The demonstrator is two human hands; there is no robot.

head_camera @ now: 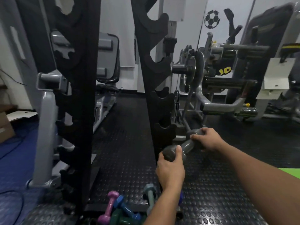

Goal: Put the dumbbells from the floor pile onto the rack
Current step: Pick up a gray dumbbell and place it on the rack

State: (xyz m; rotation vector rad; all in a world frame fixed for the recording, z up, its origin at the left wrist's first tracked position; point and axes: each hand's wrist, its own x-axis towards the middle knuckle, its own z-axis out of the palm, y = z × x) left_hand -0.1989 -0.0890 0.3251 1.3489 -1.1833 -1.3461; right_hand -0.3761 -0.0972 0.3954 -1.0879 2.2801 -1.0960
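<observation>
I hold a grey dumbbell [186, 146] with both hands, just right of the lower cradles of the black rack's right upright [155, 98]. My left hand [170, 169] wraps its near head; my right hand [209, 140] grips its far head. The bar tilts up to the right. The rack's left upright [78, 95] stands further left, and all the notched cradles in sight hold nothing. On the floor at the bottom lies the pile: a pink dumbbell [109, 207], a blue dumbbell [125, 208], a dark green one [120, 218] and a pale teal one [150, 197], partly hidden by my left forearm.
Black studded rubber flooring [126, 151] runs between the uprights. A grey weight machine frame [47, 127] stands at the left, a plate-loaded machine [211, 82] at the right. A blue mat [14, 159] and a cardboard box [4, 127] lie far left; a green mat edge [290, 169] shows at right.
</observation>
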